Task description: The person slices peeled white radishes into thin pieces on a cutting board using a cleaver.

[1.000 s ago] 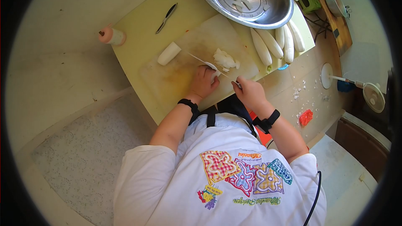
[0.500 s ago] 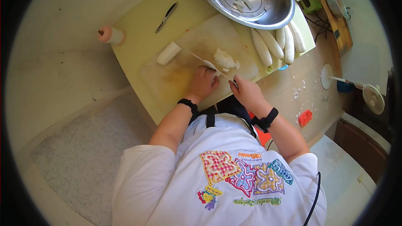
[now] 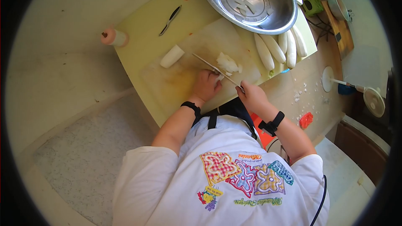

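My right hand (image 3: 253, 97) is closed round the handle of a knife (image 3: 212, 65), whose blade points up and left over the cutting board (image 3: 163, 88). Close to the blade, my left hand (image 3: 205, 86) has its fingers curled on a small white vegetable piece (image 3: 220, 76), mostly hidden by the fingers. White slices (image 3: 228, 62) lie in a pile on the far side of the blade. A thick cut length of white vegetable (image 3: 172, 56) rests at the board's left part.
A metal basin (image 3: 268, 21) holding white slices stands at the table's far side. Several whole peeled vegetables (image 3: 264, 52) lie beside it. A peeler (image 3: 170, 20) and a pink-topped bottle (image 3: 114, 37) are on the left of the yellow table (image 3: 142, 16).
The knife has come up out of its tilt and shows its thin edge. My right hand has moved slightly right and down. The whole view has shifted a little.
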`<control>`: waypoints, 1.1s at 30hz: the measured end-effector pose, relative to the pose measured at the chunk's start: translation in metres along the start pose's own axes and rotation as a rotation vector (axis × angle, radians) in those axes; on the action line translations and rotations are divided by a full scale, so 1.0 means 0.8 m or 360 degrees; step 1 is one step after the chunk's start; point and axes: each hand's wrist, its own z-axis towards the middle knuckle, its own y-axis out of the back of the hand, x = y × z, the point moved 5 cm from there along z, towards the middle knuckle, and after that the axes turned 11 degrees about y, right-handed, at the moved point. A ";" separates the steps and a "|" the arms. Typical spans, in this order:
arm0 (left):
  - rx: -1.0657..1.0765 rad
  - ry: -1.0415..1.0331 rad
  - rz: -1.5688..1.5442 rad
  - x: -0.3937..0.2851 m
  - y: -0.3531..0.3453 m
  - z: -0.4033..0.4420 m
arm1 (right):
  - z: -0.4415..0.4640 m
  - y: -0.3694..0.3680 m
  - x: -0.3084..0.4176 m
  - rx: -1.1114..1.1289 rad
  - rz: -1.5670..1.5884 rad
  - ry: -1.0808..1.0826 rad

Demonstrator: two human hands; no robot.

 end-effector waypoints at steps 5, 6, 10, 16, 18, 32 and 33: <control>-0.0005 0.0039 0.0061 -0.006 0.003 -0.002 | 0.014 -0.017 -0.002 -0.0048 -0.0021 0.0104; 0.0008 0.0028 0.0054 -0.002 0.000 -0.003 | 0.015 -0.014 -0.001 -0.0058 -0.0020 0.0118; 0.0008 0.0037 -0.0013 0.005 -0.008 -0.007 | -0.007 -0.007 -0.023 0.0080 -0.0017 -0.0038; -0.0035 0.0013 -0.0012 0.000 -0.003 -0.006 | 0.005 -0.019 -0.010 -0.0010 -0.0006 -0.0105; -0.0029 0.0008 -0.0003 -0.001 -0.003 -0.004 | 0.015 -0.014 -0.013 -0.0055 0.0016 -0.0106; -0.0002 0.0028 -0.0027 -0.004 0.000 -0.002 | -0.003 0.008 0.014 -0.0236 -0.0052 0.0087; 0.0012 0.0028 -0.0016 -0.007 0.002 -0.001 | -0.004 0.006 0.013 -0.0239 -0.0052 0.0085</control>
